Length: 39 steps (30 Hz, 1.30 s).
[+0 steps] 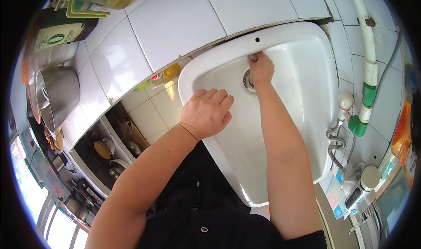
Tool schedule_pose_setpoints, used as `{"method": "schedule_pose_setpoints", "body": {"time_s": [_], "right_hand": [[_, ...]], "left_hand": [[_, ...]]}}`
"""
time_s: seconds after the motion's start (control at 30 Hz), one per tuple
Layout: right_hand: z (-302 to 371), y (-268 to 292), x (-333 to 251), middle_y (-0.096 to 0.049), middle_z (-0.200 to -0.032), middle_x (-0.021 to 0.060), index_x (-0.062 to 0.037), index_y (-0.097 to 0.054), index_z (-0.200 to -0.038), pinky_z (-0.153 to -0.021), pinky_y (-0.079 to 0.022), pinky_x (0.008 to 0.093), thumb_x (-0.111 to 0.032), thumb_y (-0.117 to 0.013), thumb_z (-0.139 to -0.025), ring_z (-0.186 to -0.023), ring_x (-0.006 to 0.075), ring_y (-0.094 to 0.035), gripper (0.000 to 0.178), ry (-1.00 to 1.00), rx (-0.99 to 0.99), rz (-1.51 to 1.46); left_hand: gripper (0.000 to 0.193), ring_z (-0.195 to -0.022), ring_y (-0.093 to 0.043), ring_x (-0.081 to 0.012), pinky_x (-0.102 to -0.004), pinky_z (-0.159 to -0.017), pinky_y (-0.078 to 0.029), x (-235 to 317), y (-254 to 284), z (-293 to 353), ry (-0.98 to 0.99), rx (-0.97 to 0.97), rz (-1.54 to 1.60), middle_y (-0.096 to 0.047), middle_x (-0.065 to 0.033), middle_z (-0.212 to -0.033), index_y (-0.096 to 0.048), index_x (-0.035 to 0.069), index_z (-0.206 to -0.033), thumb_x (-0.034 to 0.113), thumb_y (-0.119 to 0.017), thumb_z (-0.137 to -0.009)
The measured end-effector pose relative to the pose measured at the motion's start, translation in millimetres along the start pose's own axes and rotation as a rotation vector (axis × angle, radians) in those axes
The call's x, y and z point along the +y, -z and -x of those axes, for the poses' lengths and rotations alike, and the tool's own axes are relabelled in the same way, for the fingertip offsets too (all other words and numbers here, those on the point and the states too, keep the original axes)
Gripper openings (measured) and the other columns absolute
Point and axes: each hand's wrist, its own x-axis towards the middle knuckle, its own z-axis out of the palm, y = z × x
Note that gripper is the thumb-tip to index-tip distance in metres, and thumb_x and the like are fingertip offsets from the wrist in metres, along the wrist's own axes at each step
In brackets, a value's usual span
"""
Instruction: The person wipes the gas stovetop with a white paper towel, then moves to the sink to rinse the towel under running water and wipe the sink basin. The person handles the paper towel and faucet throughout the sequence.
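Observation:
A white ceramic sink (287,113) stands before me, with a round metal drain (248,81) in its basin. Beside that drain, my right hand (262,69) reaches down against the far inner wall. Its fingers are closed on a small greyish thing (253,57), mostly hidden, whose kind I cannot make out. My left hand (206,113) is at the sink's left rim with its fingers curled in. Nothing shows in it, though its palm is hidden.
White tiled counter (175,25) borders the sink's far left side. On it stand a steel pot (61,93) and a dark bottle (59,32). At the right are a white pipe (369,43), a coiled metal hose (337,144) and a faucet (362,218). Open shelves (98,150) hold pots below.

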Motion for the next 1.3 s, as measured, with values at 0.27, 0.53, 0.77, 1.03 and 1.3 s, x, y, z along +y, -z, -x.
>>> {"method": "schedule_pose_setpoints", "body": {"time_s": [0.27,0.53,0.77,1.03,1.3], "right_hand": [[12,42,49,-0.063,-0.095,0.0117,0.0058,-0.056,-0.113,-0.073,-0.051,0.0356,-0.014,-0.064,-0.08,-0.08,0.0231,-0.063,0.039,-0.524,0.395,-0.765],[-28,15,6,-0.001,-0.158,0.0167,0.003,-0.014,-0.147,-0.117,-0.015,0.0372,-0.017,-0.052,-0.089,-0.146,0.0292,-0.008,0.072,-0.432,0.12,-0.703],[8,10,9,-0.018,-0.154,0.0207,0.0009,-0.023,-0.146,-0.114,-0.023,0.0379,-0.016,-0.048,-0.091,-0.143,0.0328,-0.016,0.063,-0.145,-0.141,-0.341],[119,-41,-34,-0.051,-0.129,0.0135,-0.0044,-0.048,-0.131,-0.096,-0.042,0.036,-0.019,-0.059,-0.086,-0.117,0.0271,-0.051,0.048,0.175,-0.542,-0.772],[136,12,-38,-0.065,-0.103,0.0051,-0.005,-0.061,-0.118,-0.082,-0.048,0.0286,-0.024,-0.065,-0.084,-0.092,0.0137,-0.06,0.039,-0.176,-0.619,-0.784]], "left_hand": [[0.018,-0.071,-0.056,-0.0179,-0.0326,-0.065,-0.045,1,-2,-1,0.0,0.027,0.005,-0.055,-0.0011,-0.078,-0.057,0.01,-0.085,0.012,-0.064,-0.069],[0.022,-0.069,-0.057,-0.0187,-0.0325,-0.064,-0.045,1,-1,-4,-0.021,0.077,0.034,-0.057,-0.0006,-0.079,-0.059,0.01,-0.088,0.006,-0.062,-0.066],[0.017,-0.074,-0.057,-0.0187,-0.0328,-0.068,-0.045,3,1,1,0.006,-0.005,-0.012,-0.055,-0.0013,-0.081,-0.056,0.01,-0.087,0.012,-0.062,-0.071],[0.02,-0.082,-0.059,-0.0226,-0.036,-0.073,-0.048,5,0,-1,0.009,0.144,0.049,-0.058,-0.0029,-0.088,-0.056,0.009,-0.093,0.005,-0.059,-0.073],[0.021,-0.09,-0.058,-0.0213,-0.0348,-0.079,-0.047,4,-1,0,0.054,0.085,0.034,-0.058,-0.0032,-0.093,-0.058,0.009,-0.097,0.012,-0.06,-0.076]]}}
